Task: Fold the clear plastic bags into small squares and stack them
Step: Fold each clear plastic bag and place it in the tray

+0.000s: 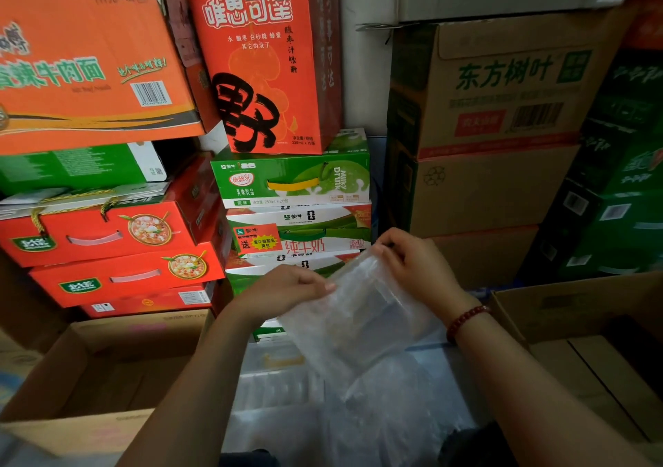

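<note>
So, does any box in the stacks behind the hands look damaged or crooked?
Yes. The orange noodle carton at top left has a ragged, torn upper edge and sits tilted on the stack. The tall red box beside it also leans. Both hands, left and right, hold a clear bag.

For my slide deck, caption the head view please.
Both hands, left hand and right hand, hold a clear plastic bag before stacked cartons.

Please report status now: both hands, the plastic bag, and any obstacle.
Left hand pinches clear plastic bag at its left edge; right hand pinches its top corner. Bag held up, not yet folded square. Nothing in the way.
</note>
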Tool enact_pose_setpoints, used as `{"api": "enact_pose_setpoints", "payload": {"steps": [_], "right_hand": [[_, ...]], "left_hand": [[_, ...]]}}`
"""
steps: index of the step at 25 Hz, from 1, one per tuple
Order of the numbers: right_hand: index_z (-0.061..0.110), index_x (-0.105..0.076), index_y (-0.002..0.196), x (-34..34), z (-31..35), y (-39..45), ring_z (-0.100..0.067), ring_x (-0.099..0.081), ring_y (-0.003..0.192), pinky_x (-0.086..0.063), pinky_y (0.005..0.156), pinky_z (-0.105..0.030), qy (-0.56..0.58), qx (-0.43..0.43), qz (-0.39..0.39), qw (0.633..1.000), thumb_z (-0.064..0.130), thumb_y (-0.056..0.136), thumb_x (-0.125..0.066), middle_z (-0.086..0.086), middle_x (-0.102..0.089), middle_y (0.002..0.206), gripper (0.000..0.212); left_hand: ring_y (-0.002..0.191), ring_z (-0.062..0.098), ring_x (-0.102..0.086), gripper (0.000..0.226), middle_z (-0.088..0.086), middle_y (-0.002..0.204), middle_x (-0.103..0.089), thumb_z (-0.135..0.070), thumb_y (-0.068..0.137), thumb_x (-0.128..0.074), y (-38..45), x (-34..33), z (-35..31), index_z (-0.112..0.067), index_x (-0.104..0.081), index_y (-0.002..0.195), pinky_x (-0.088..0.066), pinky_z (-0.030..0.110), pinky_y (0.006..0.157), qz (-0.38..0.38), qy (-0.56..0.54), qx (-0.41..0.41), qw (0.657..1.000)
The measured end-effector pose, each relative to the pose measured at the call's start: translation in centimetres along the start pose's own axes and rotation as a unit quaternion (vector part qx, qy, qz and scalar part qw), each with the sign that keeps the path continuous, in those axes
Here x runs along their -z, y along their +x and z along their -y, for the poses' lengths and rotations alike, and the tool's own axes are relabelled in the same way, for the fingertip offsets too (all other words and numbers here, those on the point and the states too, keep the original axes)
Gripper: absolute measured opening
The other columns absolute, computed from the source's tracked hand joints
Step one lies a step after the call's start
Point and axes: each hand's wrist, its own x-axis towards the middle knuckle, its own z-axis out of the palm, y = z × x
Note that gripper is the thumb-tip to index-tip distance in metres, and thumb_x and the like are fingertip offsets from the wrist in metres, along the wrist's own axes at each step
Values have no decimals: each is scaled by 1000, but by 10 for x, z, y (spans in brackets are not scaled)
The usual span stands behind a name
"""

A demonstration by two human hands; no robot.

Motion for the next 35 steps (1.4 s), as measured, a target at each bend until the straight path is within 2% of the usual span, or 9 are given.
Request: {"api": "enact_pose_setpoints", "payload": {"steps": [5,8,11,14,18,22,27,31,35], "right_hand": [[20,-67,93,-5,10,0,-14,-65,73,-55,69,-34,49,0,35,998,33,93,-56,1,-69,80,17],[11,-67,86,5,7,2,-18,-59,70,-45,66,-30,119,-100,103,982,55,90,-46,-3,-63,76,48],[10,-69,105,10,6,6,-18,-67,81,-51,67,-29,320,-232,180,901,66,83,-36,-5,-70,92,68],[10,-63,116,9,6,8,-18,-69,73,-55,63,-30,486,-239,183,821,68,81,-30,-8,-71,87,76],[11,-64,108,3,4,5,-12,-64,66,-51,60,-26,436,-185,164,865,48,76,-59,-3,-69,83,50],[11,-69,97,-9,7,0,-17,-69,83,-56,73,-31,392,-205,153,884,33,62,-78,-6,-74,96,42],[9,-73,101,-19,17,-2,-39,-64,103,-48,97,-51,391,-219,136,883,46,46,-90,-19,-70,106,69],[12,-75,90,-20,21,-2,-18,-72,83,-57,69,-25,430,-216,121,868,24,73,-79,-9,-75,92,21],[6,-72,90,-18,23,-1,-10,-69,64,-51,54,-17,413,-225,84,879,12,80,-73,-5,-73,79,12]], "left_hand": [[69,14,-66,15,1,74,-72,-29,85,-69,0,-8,-6,-19,-76,77,-52,29,71,20,0,-22,1000],[65,15,-64,16,4,75,-72,-31,82,-73,0,-3,-3,-16,-75,77,-49,26,68,-12,-51,-10,999],[76,30,-66,23,21,96,-71,-29,81,-71,7,-1,3,-8,-74,90,-52,35,74,-66,-183,14,981],[83,33,-66,14,17,96,-72,-15,91,-61,16,-5,5,-12,-74,86,-53,35,70,-169,-277,20,946],[101,37,-64,12,14,101,-72,-19,89,-65,18,-18,4,-15,-76,88,-49,51,91,-255,-323,1,911],[67,7,-58,14,-5,72,-66,-24,91,-63,8,-37,-13,-19,-70,80,-45,18,61,-339,-204,-50,917],[53,-2,-52,14,-8,63,-60,-24,92,-60,3,-49,-18,-16,-70,88,-41,12,53,-380,-132,-81,912],[62,-8,-58,12,-10,76,-65,-21,93,-60,1,-55,-24,-16,-70,95,-40,4,57,-378,-119,-105,912],[63,-12,-57,11,-15,76,-65,-22,92,-60,-2,-50,-24,-22,-70,88,-44,8,62,-336,-122,-106,928]]}}
